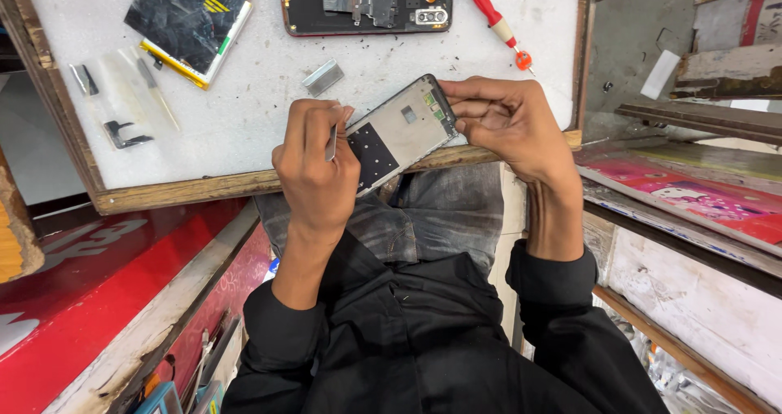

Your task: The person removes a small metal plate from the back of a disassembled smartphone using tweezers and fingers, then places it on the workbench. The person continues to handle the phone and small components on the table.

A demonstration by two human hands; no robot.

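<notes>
1. left hand (314, 173) has fingers clamped on a thin metal tool (331, 141), tip at the near end of the opened phone frame (399, 133).
2. right hand (509, 125) has fingers closed on the frame's far end, propping it tilted at the front edge of the white work board (244, 112), above the lap.
3. risk, as i judge it: the tool may slip and gouge the small boards inside; a loose grip could drop the frame off the edge.
4. count: two phone bodies, the second one (366, 2) lying open at the top; one red-handled screwdriver (493, 15); one small metal plate (322, 77); one dark panel (191, 15).
</notes>
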